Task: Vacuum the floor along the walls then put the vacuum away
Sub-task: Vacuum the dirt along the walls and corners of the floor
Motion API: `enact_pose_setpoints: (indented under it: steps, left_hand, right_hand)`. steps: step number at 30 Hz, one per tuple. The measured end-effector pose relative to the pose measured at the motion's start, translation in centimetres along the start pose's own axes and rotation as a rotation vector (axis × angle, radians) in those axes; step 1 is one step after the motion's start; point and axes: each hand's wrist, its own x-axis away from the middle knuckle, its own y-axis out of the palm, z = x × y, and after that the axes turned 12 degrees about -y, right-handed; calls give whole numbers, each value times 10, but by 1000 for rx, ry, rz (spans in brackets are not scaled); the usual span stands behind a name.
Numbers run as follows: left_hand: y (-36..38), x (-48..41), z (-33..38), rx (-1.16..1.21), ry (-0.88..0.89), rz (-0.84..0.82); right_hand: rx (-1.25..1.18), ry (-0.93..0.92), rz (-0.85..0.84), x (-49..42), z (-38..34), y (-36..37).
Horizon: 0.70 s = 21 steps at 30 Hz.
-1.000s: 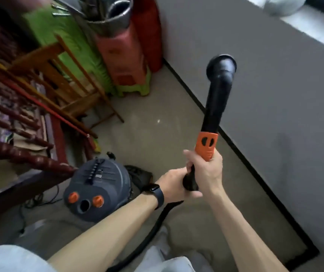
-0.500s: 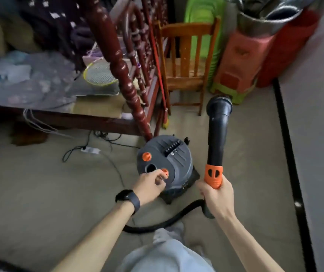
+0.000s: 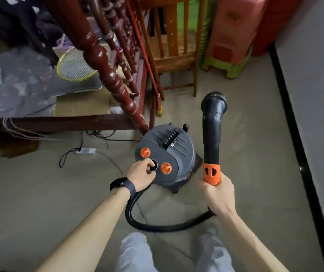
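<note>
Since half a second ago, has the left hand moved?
Yes: against the vacuum canister, the left hand shifted from the nearer orange knob to the black port beside it.

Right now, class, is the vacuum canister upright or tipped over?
Upright: the vacuum canister stands on the floor, orange knobs facing up.

Beige floor (image 3: 39,203) throughout, with grey wall (image 3: 318,95) and black skirting (image 3: 286,114) down the right. Far left, dark red bed (image 3: 98,54) with racket (image 3: 73,67) on it, power strip (image 3: 86,150) on the floor nearby. Far middle, wooden chair (image 3: 173,55), stacked stools (image 3: 233,32) just right of it.
</note>
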Motion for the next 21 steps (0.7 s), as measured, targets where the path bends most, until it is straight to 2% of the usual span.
enact_pose_setpoints:
  steps: [4,10,15,19,21]
  left_hand:
    - [-14,-49,7,-167,100,-44]
    - [-3,-158,6,-417,346,-133]
    - [34,-221,-4,-731,632,-245]
    - [54,-244,-8,-894,740,-251]
    - [61,-253,-12,-934,791,-182]
  right_hand:
    - [33,125,109,-7,13,25]
    - [102,324,165,-47,47,126]
    - [73,415,452,-36,60,184]
    - [-32,501,531,-13,54,205]
    - [-103,543,560,-2,54,212]
